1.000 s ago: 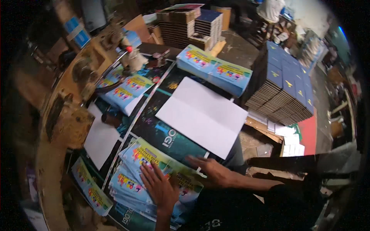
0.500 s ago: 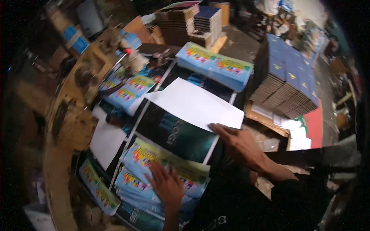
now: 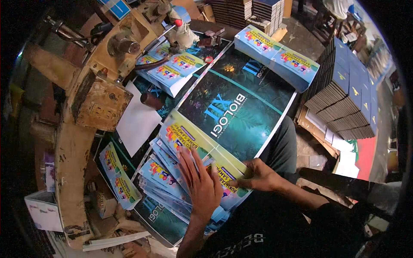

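1. The workshop is cluttered, with a stack of blue-covered books (image 3: 350,86) to the right and a worn brown machine (image 3: 103,105) to the left; both sit lower in view than half a second ago, as the camera has shifted.
2. The work surface is covered with a dark green printed sheet (image 3: 241,112). Its middle now lies bare: the large white sheet that covered much of it in both earlier frames no longer shows there.
3. A pile of blue-and-yellow printed sheets (image 3: 159,167) lies at the near side of this surface, close to the person's body, its lower layers fanned unevenly. The top sheet (image 3: 189,133) lies across the pile's far side.
4. The left hand (image 3: 200,185) rests on the pile, much as before, its fingers spread apart and clamped on nothing.
5. The right hand (image 3: 262,174) has changed most: half a second ago it was on the white sheet, and now it is at the right end of the top sheet, pinching that edge; some fingers are hidden.
6. The blue-and-yellow stack (image 3: 277,53) at the far edge and the smaller white sheet (image 3: 135,118) beside the machine have stayed in place.
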Demonstrator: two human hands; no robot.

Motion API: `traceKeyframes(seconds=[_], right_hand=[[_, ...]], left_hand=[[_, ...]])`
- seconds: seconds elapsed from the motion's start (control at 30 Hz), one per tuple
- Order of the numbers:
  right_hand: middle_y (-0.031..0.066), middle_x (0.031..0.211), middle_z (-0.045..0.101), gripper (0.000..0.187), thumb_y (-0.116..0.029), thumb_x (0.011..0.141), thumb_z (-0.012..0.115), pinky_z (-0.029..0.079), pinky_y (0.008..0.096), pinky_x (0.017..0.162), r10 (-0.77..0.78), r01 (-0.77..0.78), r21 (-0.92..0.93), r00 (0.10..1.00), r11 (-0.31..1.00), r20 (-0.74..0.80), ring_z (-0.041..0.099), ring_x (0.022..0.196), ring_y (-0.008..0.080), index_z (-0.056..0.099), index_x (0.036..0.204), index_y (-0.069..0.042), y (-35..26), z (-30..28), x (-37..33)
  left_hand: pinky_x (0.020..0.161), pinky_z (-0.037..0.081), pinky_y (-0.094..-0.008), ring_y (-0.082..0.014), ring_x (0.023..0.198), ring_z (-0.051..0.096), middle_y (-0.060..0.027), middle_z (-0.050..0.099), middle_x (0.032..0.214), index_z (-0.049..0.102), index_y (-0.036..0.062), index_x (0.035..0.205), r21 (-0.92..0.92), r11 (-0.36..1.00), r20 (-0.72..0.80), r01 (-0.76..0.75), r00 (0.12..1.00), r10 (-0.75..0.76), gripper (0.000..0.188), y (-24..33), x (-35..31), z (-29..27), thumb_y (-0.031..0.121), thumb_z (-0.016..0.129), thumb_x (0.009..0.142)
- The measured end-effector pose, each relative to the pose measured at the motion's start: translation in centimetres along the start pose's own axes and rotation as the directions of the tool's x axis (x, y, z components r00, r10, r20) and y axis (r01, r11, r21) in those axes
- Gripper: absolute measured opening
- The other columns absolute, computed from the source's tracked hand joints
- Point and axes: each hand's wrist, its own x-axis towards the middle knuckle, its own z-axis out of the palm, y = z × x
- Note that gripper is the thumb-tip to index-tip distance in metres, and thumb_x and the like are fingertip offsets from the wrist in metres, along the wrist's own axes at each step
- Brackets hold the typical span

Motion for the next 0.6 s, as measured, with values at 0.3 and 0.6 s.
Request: traceKeyframes(seconds=[0.3, 0.6], right_hand=[[0.0042, 0.111, 0.072, 0.043, -0.031, 0.099, 0.067, 0.051, 0.0261, 0.086, 0.068, -0.099, 0.09, 0.954, 0.991, 0.293, 0.062, 0.1, 0.0079, 0.065, 0.129, -0.001, 1.6, -1.9, 1.5], [0.0018, 0.105, 0.073, 0.046, -0.034, 0.097, 0.07, 0.05, 0.0255, 0.067, 0.11, -0.125, 0.143, 0.988, 0.982, 0.108, 0.062, 0.081, 0.0069, 0.064, 0.129, -0.003, 4.6, -0.9, 2.4]], left_hand=[[0.123, 0.007, -0.0556, -0.0446, 0.153, 0.01, -0.0331, 0.011, 0.163, 0.005, -0.0101, 0.157, -0.09, 0.992, 0.002, 0.093, 0.996, -0.093, 0.076, -2.8, -0.3, 3.7, 0.043, 0.025, 0.107], [0.122, 0.005, -0.058, -0.0538, 0.15, 0.008, -0.0395, 0.009, 0.16, 0.011, -0.0091, 0.157, -0.224, 0.961, -0.043, 0.162, 0.984, -0.175, 0.079, -1.7, 0.7, 2.3, 0.036, 0.047, 0.103]])
